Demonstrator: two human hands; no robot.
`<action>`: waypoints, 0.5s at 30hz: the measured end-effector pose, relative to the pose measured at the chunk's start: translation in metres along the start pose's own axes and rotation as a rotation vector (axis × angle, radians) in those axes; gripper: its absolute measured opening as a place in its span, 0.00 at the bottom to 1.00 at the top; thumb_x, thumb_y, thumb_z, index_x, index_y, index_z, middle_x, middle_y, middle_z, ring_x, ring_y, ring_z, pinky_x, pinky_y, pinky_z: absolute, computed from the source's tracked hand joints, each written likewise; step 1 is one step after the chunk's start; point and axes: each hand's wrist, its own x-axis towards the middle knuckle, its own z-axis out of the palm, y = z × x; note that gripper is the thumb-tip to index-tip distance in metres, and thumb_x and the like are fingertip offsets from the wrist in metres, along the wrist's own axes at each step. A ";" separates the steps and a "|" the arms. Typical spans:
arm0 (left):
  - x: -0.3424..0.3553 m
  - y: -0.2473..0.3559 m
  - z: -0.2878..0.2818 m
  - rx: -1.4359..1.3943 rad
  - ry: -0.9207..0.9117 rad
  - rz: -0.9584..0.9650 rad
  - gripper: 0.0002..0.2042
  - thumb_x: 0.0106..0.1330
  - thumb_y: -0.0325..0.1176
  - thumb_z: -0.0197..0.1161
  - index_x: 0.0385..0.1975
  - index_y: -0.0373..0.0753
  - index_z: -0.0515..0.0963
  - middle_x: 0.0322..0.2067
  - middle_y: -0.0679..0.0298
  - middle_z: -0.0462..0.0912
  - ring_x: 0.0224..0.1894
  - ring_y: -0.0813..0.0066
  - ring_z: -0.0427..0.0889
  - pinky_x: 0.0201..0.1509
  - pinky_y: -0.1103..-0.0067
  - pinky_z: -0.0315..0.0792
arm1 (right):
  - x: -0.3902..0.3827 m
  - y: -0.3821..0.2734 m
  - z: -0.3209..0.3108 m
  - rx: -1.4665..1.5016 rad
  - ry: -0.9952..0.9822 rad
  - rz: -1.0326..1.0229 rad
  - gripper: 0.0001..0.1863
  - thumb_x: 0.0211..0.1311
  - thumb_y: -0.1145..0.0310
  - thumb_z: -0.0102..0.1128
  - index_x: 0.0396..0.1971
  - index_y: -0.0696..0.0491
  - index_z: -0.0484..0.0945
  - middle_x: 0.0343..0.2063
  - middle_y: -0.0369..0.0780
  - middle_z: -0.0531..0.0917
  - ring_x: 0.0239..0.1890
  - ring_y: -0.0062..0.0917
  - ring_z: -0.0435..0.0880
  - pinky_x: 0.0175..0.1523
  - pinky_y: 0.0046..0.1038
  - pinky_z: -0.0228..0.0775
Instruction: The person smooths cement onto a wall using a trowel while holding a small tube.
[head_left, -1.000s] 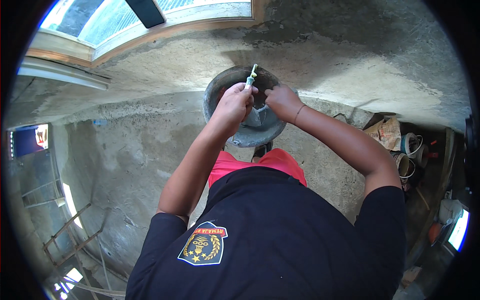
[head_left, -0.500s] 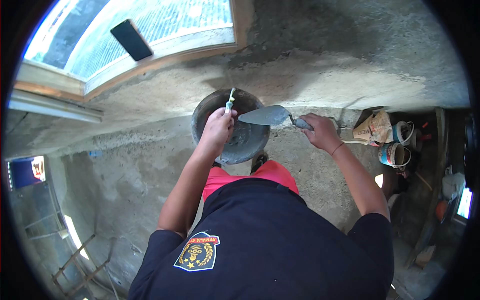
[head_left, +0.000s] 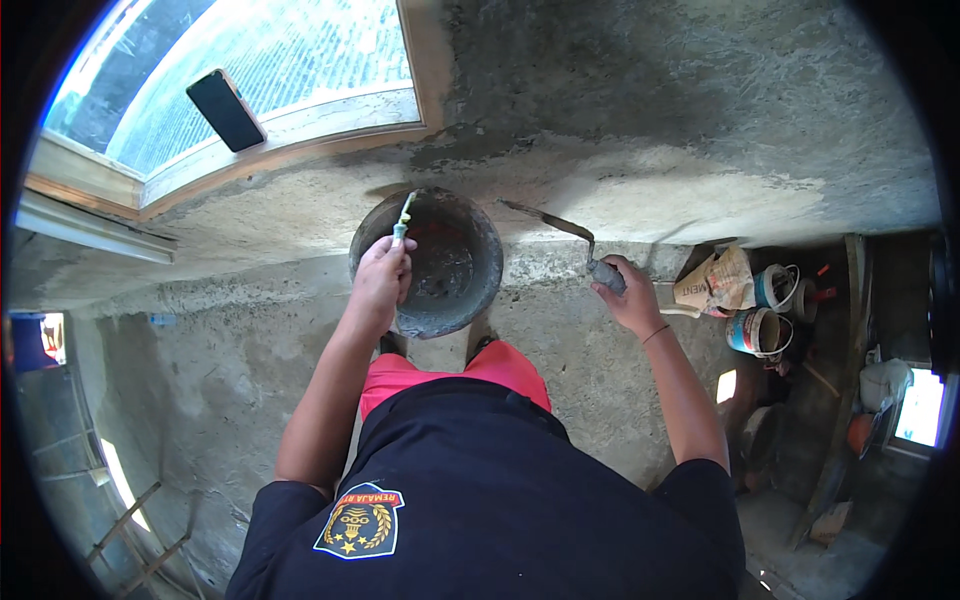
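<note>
My left hand is closed round a slim tool with a pale green and whitish end pointing up; its kind is not clear. That hand is over the left rim of a round dark mortar tub, which has some grey, wet-looking residue inside. To the right, apart from the tub, my right hand grips a trowel by its grey, mortar-caked handle. Its blade is turned nearly edge-on and points left toward the wall, above the tub's right side.
A rough plastered wall with a damp dark patch rises ahead. A phone leans at the wooden window frame. At right lie a torn paper sack, several paint buckets and a wooden post.
My right hand has turned the trowel from flat to nearly edge-on, and its blade is away from the left hand. The whole view has shifted; the left hand still holds its tool.
</note>
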 end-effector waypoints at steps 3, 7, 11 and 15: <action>-0.001 -0.004 0.000 -0.027 0.025 0.002 0.09 0.80 0.38 0.49 0.45 0.41 0.73 0.21 0.76 0.62 0.16 0.88 0.55 0.18 0.83 0.46 | 0.017 0.016 -0.011 -0.025 0.097 -0.137 0.20 0.59 0.68 0.73 0.50 0.52 0.78 0.37 0.45 0.86 0.39 0.41 0.88 0.42 0.35 0.79; -0.004 -0.013 0.002 -0.051 0.068 -0.021 0.09 0.80 0.38 0.49 0.46 0.41 0.73 0.21 0.76 0.62 0.16 0.87 0.55 0.18 0.83 0.46 | 0.048 0.034 -0.024 -0.021 0.136 -0.207 0.17 0.61 0.70 0.69 0.50 0.52 0.80 0.39 0.44 0.86 0.38 0.41 0.87 0.42 0.35 0.80; -0.006 -0.022 0.002 -0.036 0.091 -0.018 0.09 0.80 0.39 0.49 0.45 0.41 0.73 0.21 0.76 0.61 0.15 0.88 0.54 0.18 0.83 0.45 | 0.072 0.047 -0.030 -0.048 0.137 -0.179 0.16 0.63 0.68 0.68 0.50 0.52 0.80 0.40 0.44 0.86 0.38 0.41 0.87 0.42 0.35 0.80; -0.008 -0.030 -0.001 -0.022 0.126 -0.032 0.09 0.80 0.39 0.49 0.45 0.41 0.73 0.20 0.76 0.61 0.15 0.88 0.54 0.18 0.84 0.46 | 0.088 0.052 -0.032 -0.063 0.124 -0.209 0.16 0.64 0.66 0.68 0.50 0.51 0.80 0.40 0.42 0.86 0.39 0.40 0.88 0.42 0.36 0.81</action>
